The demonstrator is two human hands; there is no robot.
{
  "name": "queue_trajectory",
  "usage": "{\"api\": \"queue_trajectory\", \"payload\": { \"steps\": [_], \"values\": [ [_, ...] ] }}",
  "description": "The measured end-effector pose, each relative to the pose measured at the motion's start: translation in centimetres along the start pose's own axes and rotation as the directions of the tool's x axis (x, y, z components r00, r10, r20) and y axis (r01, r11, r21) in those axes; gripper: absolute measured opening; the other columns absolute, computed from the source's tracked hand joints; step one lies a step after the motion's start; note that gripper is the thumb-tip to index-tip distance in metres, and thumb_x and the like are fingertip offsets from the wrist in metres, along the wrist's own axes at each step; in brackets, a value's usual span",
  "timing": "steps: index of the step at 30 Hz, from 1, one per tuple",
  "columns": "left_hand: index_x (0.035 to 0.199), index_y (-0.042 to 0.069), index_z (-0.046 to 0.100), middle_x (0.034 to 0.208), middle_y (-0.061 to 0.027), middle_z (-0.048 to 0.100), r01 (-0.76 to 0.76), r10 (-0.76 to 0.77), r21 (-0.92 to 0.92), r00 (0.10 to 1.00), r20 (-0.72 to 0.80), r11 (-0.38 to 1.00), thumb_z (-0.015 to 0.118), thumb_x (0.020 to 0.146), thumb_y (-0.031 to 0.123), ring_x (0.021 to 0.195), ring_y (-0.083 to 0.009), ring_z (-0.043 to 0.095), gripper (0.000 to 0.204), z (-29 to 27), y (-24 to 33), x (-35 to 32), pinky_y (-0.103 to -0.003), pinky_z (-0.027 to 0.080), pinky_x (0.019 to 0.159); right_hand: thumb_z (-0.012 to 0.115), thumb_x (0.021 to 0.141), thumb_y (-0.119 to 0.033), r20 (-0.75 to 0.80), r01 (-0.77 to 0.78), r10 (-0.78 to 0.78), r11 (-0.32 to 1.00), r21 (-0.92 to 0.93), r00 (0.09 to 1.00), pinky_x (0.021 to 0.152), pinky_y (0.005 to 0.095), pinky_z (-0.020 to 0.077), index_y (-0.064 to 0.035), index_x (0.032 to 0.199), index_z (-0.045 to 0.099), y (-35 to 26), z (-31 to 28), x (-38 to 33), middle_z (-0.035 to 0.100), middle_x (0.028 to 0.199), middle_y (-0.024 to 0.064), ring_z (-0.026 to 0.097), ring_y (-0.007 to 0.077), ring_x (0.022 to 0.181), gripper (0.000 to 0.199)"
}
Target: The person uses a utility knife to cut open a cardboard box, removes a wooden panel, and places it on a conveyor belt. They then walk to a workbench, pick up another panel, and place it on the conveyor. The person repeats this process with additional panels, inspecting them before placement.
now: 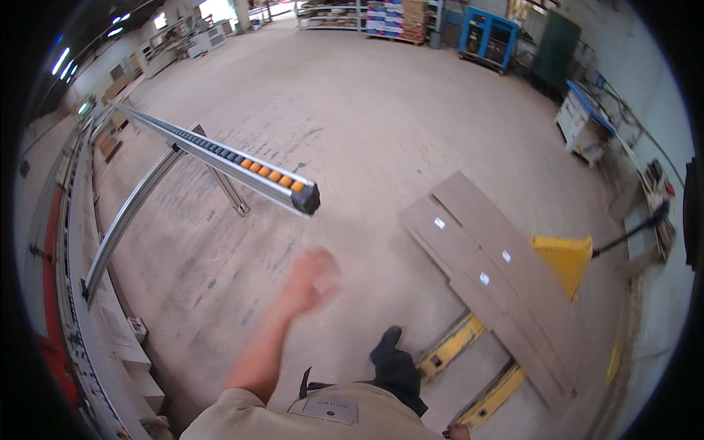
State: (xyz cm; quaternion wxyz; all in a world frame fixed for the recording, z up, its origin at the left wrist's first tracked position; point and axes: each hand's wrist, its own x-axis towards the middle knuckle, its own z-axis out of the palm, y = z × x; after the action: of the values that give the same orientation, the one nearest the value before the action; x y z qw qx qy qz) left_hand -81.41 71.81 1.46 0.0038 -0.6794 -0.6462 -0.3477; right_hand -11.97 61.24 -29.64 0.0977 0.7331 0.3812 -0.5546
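My left hand [314, 280] is out in front of me over the floor, smeared by motion, so its fingers cannot be read. Nothing can be made out in it. Beyond it ends a metal roller rail [238, 163] with black and orange rollers and a dark end cap. Only a small part of my right hand [458, 432] shows at the lower edge, beside a yellow fork; its grip is hidden. Flat brown boards [477, 257] with white labels lie across the forks of a yellow pallet jack [563, 257] to my right.
A long machine with a red strip [50, 271] runs along the left side. A metal leg [229, 192] and a curved bar [128, 216] stand at the roller rail. At the far right are a blue cabinet machine [488, 38] and a white bench unit [583, 125].
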Motion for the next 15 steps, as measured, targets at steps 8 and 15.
{"api": "queue_trajectory", "payload": {
  "steps": [8, 15],
  "values": [
    [0.144, 0.001, 0.041, 0.144, -0.0249, 0.046, 0.956, -0.793, 0.169, 0.293, -0.533, 0.240, 0.068, 0.087, 0.049, 0.130, -0.0419, 0.047, 0.080, -15.0, -30.9, 13.9, -0.047, 0.037, 0.110, 0.052, 0.097, -0.020, -0.194, 0.261, -0.238, 0.960, 0.103, 0.952, 0.050, 0.0368, 0.0491, -0.0038, 0.107, 0.055, -40.8, -14.6, 17.0, 0.070, 0.084, 0.0154, 0.067, 0.0240, 0.062, 0.020],
    [0.155, -0.003, 0.012, 0.153, -0.0370, 0.023, 0.996, -0.814, -0.016, 0.065, -0.578, 0.091, 0.085, 0.073, 0.034, 0.137, -0.0484, 0.038, 0.116, -16.9, -43.4, 14.2, -0.044, 0.035, 0.114, 0.060, 0.089, -0.021, 0.274, 0.558, -0.740, 0.162, -0.814, 0.614, 0.069, 0.0353, 0.0549, 0.0004, 0.104, 0.065, -85.5, -12.3, 24.3, 0.072, 0.087, 0.0145, 0.070, 0.0217, 0.077, 0.026]
  ]
}}
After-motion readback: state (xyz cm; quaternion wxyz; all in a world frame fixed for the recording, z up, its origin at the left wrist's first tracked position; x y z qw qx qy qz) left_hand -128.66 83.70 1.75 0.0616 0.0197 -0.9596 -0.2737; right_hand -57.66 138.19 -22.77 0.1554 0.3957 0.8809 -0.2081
